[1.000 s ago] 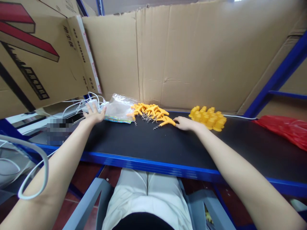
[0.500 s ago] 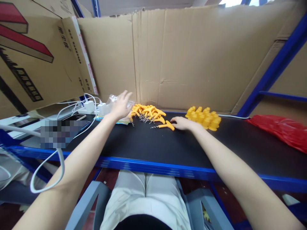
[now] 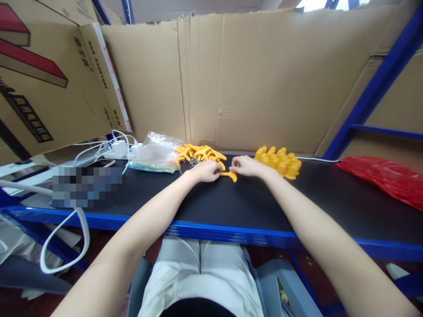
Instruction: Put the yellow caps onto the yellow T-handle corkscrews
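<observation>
A tall brown cardboard sheet [image 3: 280,79] stands behind the heap of orange plastic T-handled pieces with silvery spirals [image 3: 203,153]; a long black tabletop [image 3: 205,207] runs under it. I see a crumpled red plastic bag [image 3: 383,178] well right of the heap, a clear plastic bag [image 3: 158,149] by its left end, and a yellow knobbed plastic cluster [image 3: 277,163] to its right. The person's 2 hands are near each other, in front of the heap's right end. The left hand [image 3: 208,171] looks closed on the shaft of 1 loose orange T-handled piece [image 3: 232,176], just in front of the heap; the right hand [image 3: 244,166] curls by its handle, touching or not, I cannot tell. A weak pinch could let the piece slip; the left hand brushing the spirals could drag others loose.
</observation>
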A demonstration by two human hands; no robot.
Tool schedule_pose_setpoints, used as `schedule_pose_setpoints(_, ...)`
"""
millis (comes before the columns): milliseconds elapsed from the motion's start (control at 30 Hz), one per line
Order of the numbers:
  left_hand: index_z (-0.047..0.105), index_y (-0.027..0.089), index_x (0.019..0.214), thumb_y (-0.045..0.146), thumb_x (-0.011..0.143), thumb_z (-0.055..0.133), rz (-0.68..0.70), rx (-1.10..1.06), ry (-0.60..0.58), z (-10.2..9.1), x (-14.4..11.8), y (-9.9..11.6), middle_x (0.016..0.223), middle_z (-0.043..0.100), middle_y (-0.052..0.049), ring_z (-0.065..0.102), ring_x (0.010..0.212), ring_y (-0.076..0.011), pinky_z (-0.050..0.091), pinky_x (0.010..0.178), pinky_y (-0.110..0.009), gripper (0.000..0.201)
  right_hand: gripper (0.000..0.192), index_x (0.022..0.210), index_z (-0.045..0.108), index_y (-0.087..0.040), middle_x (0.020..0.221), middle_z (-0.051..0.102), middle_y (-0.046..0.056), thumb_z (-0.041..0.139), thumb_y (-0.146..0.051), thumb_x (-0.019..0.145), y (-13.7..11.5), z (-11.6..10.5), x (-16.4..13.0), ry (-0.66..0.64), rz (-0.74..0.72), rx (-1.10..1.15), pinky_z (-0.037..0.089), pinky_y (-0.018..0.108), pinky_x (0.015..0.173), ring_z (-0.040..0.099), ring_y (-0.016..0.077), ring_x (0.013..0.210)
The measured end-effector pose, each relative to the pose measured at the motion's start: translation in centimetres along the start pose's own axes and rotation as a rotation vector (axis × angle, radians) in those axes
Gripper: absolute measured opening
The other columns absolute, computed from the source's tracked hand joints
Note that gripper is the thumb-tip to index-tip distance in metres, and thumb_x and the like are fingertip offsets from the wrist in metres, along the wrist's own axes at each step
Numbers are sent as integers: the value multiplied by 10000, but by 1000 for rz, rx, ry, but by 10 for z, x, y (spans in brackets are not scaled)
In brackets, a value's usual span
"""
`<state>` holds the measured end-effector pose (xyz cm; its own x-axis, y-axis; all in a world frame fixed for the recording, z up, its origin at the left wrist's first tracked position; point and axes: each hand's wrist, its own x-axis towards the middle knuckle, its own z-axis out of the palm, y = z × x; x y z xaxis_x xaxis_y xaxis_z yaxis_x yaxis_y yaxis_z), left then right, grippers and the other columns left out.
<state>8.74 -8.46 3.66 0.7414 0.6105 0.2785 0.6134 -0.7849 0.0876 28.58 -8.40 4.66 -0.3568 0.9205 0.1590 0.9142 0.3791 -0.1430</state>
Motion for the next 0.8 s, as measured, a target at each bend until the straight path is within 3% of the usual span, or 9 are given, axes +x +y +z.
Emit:
schedule_pose_setpoints(233, 669, 157, 934, 238, 801, 541, 16, -174, 69, 18, 5, 0, 721, 647, -26, 565, 619, -129, 417, 595, -232, 201, 198, 889, 654, -170, 774, 657, 27, 552, -178, 720, -16, 1, -5, -122, -163, 43, 364, 215, 574, 568, 134, 652)
schedule_pose_setpoints(433, 639, 130, 909, 188, 807, 499, -108, -373, 177, 28, 10, -1, 731, 661, -29, 594, 659, -128, 461, 657, -238, 183, 196, 850, 642, -200, 826, 664, 41, 552, -138, 688, -16, 3, -5, -128, -101, -139, 345, 228, 566, 595, 164, 719)
schedule_pose_setpoints(533, 628, 140, 991, 172, 817, 476, -114, -301, 202, 25, 8, -1, 797, 678, -43, 615, 721, -148, 476, 706, -260, 233, 166, 856, 624, -205, 839, 664, 52, 563, -190, 702, -14, -3, -8, -49, -62, -245, 322, 244, 545, 599, 182, 713)
schedule_pose_setpoints(667, 580, 170, 1145, 206, 884, 385, -162, -192, 263, 17, 4, -1, 995, 676, -74, 627, 872, -183, 477, 816, -317, 327, 188, 926, 597, -198, 841, 663, 76, 496, -235, 773, -14, -16, -14, 180, -29, -331, 327, 268, 576, 611, 211, 718)
schedule_pose_setpoints(800, 411, 177, 1343, 256, 915, 360, -153, -182, 307, 14, 2, -2, 1153, 626, -94, 607, 981, -195, 459, 891, -345, 438, 203, 965, 569, -199, 799, 655, 64, 478, -235, 787, -15, -22, -17, 358, -9, -265, 332, 267, 581, 603, 204, 684)
